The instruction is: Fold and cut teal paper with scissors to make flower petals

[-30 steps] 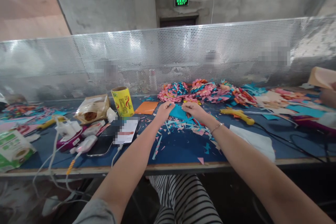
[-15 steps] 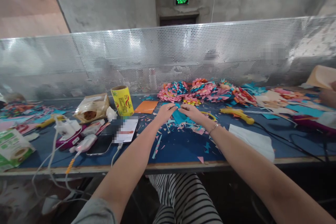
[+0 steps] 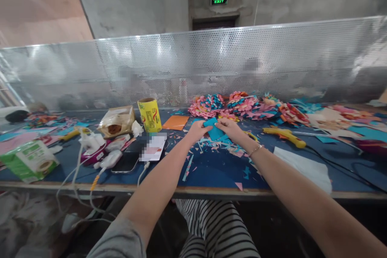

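A piece of blue paper point(image 3: 215, 131) is held up between my two hands, above the littered middle of the table. My left hand point(image 3: 198, 130) pinches its left edge. My right hand point(image 3: 229, 129), with a bracelet at the wrist, grips its upper right side. Small paper scraps point(image 3: 211, 145) in blue, pink and white lie under and around both hands. Just behind them sits a heap of pink, blue and orange paper flowers point(image 3: 208, 106). The fingertips behind the blue paper are partly hidden.
A yellow glue gun point(image 3: 286, 135) with a black cord lies to the right, near a white sheet point(image 3: 304, 167). On the left are orange paper point(image 3: 175, 122), a yellow carton point(image 3: 150, 116), phones point(image 3: 125, 161), white cables and a green-white box point(image 3: 30, 161). A perforated metal screen point(image 3: 181, 60) stands behind.
My view has swung a little to the left. The blue paper now shows as a broader, flatter face between my hands, which still hold it.
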Motion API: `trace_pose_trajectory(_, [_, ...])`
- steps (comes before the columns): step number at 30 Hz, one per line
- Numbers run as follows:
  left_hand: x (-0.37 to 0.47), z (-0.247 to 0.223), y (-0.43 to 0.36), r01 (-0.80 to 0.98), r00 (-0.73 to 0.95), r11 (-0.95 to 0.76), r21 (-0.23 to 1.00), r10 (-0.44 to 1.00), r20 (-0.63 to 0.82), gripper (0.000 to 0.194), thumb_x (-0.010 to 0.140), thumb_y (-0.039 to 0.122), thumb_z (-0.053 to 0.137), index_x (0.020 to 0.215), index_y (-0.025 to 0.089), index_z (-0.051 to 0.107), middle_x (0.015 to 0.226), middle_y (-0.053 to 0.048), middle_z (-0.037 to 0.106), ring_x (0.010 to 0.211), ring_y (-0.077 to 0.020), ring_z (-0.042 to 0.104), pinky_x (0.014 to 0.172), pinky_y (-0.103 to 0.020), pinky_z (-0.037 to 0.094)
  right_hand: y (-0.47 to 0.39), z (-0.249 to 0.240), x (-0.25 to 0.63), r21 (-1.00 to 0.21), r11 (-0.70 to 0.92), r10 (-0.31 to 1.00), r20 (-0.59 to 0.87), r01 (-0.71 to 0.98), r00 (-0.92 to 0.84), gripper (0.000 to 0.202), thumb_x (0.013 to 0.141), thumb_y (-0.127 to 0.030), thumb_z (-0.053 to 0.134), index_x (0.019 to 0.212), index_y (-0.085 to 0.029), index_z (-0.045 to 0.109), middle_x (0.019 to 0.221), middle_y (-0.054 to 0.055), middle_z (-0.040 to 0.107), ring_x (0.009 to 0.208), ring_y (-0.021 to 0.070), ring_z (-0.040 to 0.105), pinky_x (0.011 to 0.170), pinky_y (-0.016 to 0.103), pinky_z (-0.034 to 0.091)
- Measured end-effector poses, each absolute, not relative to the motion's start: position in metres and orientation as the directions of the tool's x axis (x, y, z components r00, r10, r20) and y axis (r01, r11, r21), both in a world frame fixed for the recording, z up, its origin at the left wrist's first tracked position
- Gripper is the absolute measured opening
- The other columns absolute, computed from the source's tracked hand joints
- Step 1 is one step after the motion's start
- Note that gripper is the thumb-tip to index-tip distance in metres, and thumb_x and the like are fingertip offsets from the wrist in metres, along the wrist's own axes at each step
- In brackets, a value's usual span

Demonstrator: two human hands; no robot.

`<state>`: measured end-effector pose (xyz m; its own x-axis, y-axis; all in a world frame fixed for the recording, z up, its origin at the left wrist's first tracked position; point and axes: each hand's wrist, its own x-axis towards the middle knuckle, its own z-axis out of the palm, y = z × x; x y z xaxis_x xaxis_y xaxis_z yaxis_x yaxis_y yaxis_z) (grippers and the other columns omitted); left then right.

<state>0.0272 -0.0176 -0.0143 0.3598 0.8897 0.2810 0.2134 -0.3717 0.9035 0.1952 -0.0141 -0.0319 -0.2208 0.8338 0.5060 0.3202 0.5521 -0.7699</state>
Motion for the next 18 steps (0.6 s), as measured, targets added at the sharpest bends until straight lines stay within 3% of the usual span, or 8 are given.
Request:
trace_pose_trajectory(3, [0.022,-0.016,-0.015,0.332,0.355,-0.446,0.831,0.876,0.327,0.02,0.071,0.033,0.059,0.069,0.014,0.053,0.049,0.004,0.051,0.047,-0.012,0.054,0.051,-0.024,0.044,-0.012,-0.038,0.194,-0.802,0.537,0.838,0.47,0.262,-0.278,0.038,0.072,-0.055,0.053,0.066,-0.019,0.044,0.054,-0.005,0.038,0.049,0.0089,0.036,0.046,0.024,0.032])
trace_pose_trajectory(9, [0.021,-0.013,-0.015,0.5,0.39,-0.496,0.71,0.861,0.327,0.019,0.075,0.03,0.055,0.062,0.016,0.051,0.046,0.002,0.053,0.047,-0.013,0.054,0.05,-0.022,0.041,-0.007,-0.044,0.195,-0.774,0.55,0.831,0.473,0.313,-0.292,0.038,0.069,-0.052,0.056,0.06,-0.02,0.036,0.05,-0.008,0.031,0.046,0.008,0.031,0.045,0.023,0.028])
trace_pose_trajectory(14, [0.0,0.023,-0.031,0.744,0.481,-0.54,0.394,0.842,0.244,0.027,0.07,0.028,0.059,0.047,0.017,0.051,0.043,-0.002,0.053,0.047,-0.0143,0.053,0.052,-0.024,0.039,-0.011,-0.041,0.199,-0.776,0.551,0.832,0.483,0.307,-0.273,0.043,0.067,-0.057,0.055,0.059,-0.021,0.035,0.052,-0.007,0.03,0.049,0.0084,0.031,0.046,0.024,0.028])
trace_pose_trajectory(16, [-0.03,0.042,-0.039,0.851,0.409,-0.45,0.272,0.892,0.195,0.023,0.07,0.028,0.058,0.05,0.017,0.056,0.05,-0.005,0.058,0.054,-0.0168,0.056,0.057,-0.025,0.04,-0.011,-0.04,0.203,-0.762,0.552,0.833,0.488,0.338,-0.261,0.043,0.068,-0.058,0.055,0.06,-0.02,0.035,0.053,-0.006,0.029,0.049,0.0086,0.03,0.047,0.024,0.027])
trace_pose_trajectory(18, [-0.072,0.058,-0.047,0.942,0.184,-0.271,0.199,0.911,0.37,0.015,0.074,0.023,0.051,0.073,0.017,0.064,0.074,-0.011,0.066,0.073,-0.0216,0.061,0.066,-0.029,0.042,-0.012,-0.039,0.205,-0.741,0.559,0.829,0.496,0.373,-0.257,0.042,0.069,-0.057,0.054,0.06,-0.02,0.037,0.054,-0.006,0.031,0.05,0.009,0.03,0.048,0.025,0.027])
